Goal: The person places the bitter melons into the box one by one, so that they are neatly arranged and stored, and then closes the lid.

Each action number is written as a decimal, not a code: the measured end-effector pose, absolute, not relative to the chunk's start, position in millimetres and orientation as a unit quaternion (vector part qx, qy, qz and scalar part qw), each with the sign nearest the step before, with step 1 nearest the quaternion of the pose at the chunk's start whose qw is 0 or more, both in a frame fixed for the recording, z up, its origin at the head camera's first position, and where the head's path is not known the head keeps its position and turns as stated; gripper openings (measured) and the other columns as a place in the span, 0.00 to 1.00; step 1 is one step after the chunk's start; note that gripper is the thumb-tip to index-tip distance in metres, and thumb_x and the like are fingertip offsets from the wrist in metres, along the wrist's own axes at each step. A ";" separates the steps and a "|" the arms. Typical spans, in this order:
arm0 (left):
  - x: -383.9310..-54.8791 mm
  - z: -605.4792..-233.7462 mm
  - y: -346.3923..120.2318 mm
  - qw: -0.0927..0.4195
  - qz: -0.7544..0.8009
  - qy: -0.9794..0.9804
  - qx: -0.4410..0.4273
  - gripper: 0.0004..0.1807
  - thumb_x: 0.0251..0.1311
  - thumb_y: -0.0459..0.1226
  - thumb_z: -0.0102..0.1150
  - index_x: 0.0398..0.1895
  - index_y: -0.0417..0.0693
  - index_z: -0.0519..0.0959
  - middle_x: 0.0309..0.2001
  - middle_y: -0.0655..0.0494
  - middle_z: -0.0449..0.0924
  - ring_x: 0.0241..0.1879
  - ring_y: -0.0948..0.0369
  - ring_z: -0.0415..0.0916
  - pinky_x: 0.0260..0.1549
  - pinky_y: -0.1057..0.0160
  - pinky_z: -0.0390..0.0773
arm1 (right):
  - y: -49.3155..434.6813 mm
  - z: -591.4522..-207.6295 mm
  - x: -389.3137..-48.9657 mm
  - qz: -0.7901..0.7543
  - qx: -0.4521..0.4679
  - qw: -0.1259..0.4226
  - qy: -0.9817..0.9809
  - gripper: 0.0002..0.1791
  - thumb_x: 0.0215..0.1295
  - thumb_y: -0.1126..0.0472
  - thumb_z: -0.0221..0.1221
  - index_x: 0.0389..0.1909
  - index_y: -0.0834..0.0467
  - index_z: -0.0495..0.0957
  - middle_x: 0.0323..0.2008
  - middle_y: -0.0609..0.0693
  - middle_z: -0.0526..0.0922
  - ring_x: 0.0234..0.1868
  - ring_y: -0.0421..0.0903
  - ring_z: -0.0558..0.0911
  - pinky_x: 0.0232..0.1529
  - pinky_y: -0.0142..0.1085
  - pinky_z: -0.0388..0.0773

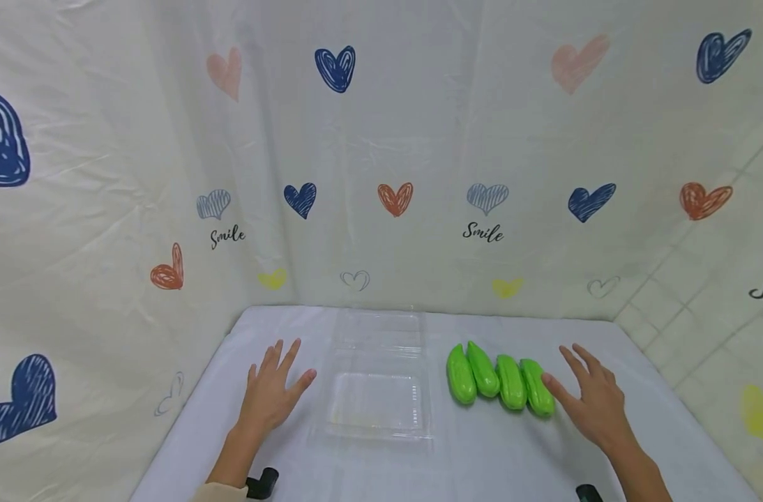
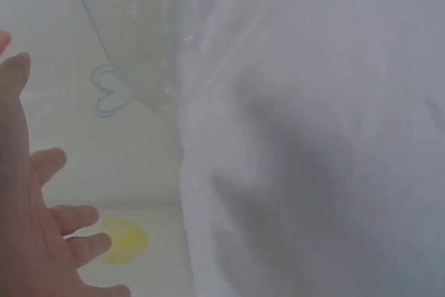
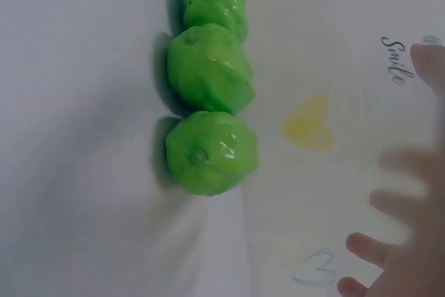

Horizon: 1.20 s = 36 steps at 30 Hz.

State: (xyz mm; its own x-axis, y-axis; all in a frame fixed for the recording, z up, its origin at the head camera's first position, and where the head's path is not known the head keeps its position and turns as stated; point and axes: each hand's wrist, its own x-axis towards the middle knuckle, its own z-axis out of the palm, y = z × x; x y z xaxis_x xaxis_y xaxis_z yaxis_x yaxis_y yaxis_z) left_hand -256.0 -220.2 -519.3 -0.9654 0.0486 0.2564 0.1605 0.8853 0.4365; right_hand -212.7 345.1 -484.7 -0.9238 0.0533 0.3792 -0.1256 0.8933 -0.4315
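Desk, white-covered; pale sheeting behind, printed with hearts and "Smile", faint grid lines at right. Clear plastic container lies left of desk centre, four green vegetables rowed to its right. Your left hand, fingers spread, beside the container; your right hand, likewise spread, near the vegetables.

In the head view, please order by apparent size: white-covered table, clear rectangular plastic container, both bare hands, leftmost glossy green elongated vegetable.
1. Table
2. Container
3. Left hand, right hand: alike, unranked
4. Leftmost vegetable
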 end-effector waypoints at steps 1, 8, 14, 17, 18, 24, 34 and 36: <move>-256.7 -521.9 -218.0 0.125 -0.248 -0.959 -0.053 0.44 0.68 0.68 0.47 0.82 0.62 0.54 0.81 0.40 0.51 0.80 0.39 0.47 0.71 0.26 0.44 | 344.1 -486.6 -213.8 0.246 0.016 0.197 -0.949 0.40 0.74 0.43 0.56 0.78 0.61 0.59 0.75 0.69 0.57 0.65 0.81 0.59 0.50 0.78 0.56; -264.2 -533.8 -204.8 0.185 -0.361 -0.913 -0.047 0.36 0.72 0.59 0.53 0.78 0.58 0.65 0.75 0.44 0.67 0.74 0.41 0.64 0.70 0.33 0.62 | 339.5 -494.5 -218.3 0.324 -0.001 0.207 -0.923 0.37 0.76 0.47 0.54 0.77 0.62 0.60 0.74 0.71 0.58 0.68 0.80 0.58 0.55 0.78 0.56; -273.5 -540.5 -194.2 0.213 -0.463 -0.860 -0.035 0.29 0.72 0.53 0.56 0.72 0.54 0.73 0.66 0.45 0.78 0.62 0.45 0.78 0.60 0.39 0.76 | 335.8 -500.2 -224.3 0.372 -0.021 0.210 -0.904 0.36 0.77 0.48 0.54 0.77 0.63 0.60 0.74 0.72 0.58 0.69 0.75 0.61 0.59 0.71 0.61; -278.0 -544.0 -189.7 0.203 -0.511 -0.835 -0.012 0.26 0.73 0.52 0.56 0.70 0.54 0.75 0.60 0.47 0.82 0.57 0.48 0.81 0.54 0.45 0.80 | 334.2 -504.2 -228.9 0.388 -0.038 0.202 -0.898 0.37 0.78 0.47 0.52 0.78 0.62 0.58 0.74 0.71 0.58 0.68 0.71 0.64 0.59 0.67 0.64; -279.5 -545.1 -188.2 0.198 -0.526 -0.827 -0.003 0.25 0.73 0.52 0.55 0.69 0.55 0.76 0.58 0.49 0.83 0.55 0.50 0.82 0.52 0.49 0.81 | 333.7 -505.6 -230.3 0.395 -0.044 0.196 -0.897 0.37 0.78 0.46 0.52 0.78 0.62 0.57 0.75 0.71 0.57 0.68 0.71 0.64 0.60 0.66 0.65; -289.2 -554.4 -181.3 0.160 -0.604 -0.780 0.031 0.18 0.72 0.46 0.59 0.62 0.55 0.81 0.49 0.46 0.85 0.41 0.56 0.86 0.37 0.62 0.85 | 331.8 -513.0 -236.8 0.425 -0.074 0.147 -0.890 0.40 0.79 0.42 0.49 0.81 0.59 0.50 0.77 0.72 0.51 0.70 0.73 0.61 0.65 0.69 0.63; -292.0 -552.2 -168.9 0.122 -0.646 -0.750 0.075 0.17 0.71 0.37 0.57 0.61 0.45 0.81 0.45 0.34 0.82 0.35 0.49 0.84 0.27 0.61 0.83 | 335.3 -524.5 -243.5 0.437 -0.110 0.095 -0.887 0.43 0.78 0.39 0.47 0.83 0.55 0.44 0.79 0.70 0.45 0.72 0.73 0.61 0.63 0.71 0.65; -287.5 -544.3 -165.6 0.118 -0.646 -0.750 0.075 0.17 0.71 0.35 0.56 0.60 0.44 0.81 0.43 0.31 0.81 0.33 0.45 0.83 0.25 0.61 0.82 | 336.2 -526.4 -244.7 0.441 -0.115 0.084 -0.886 0.44 0.78 0.38 0.47 0.83 0.54 0.43 0.80 0.70 0.44 0.72 0.73 0.61 0.62 0.71 0.66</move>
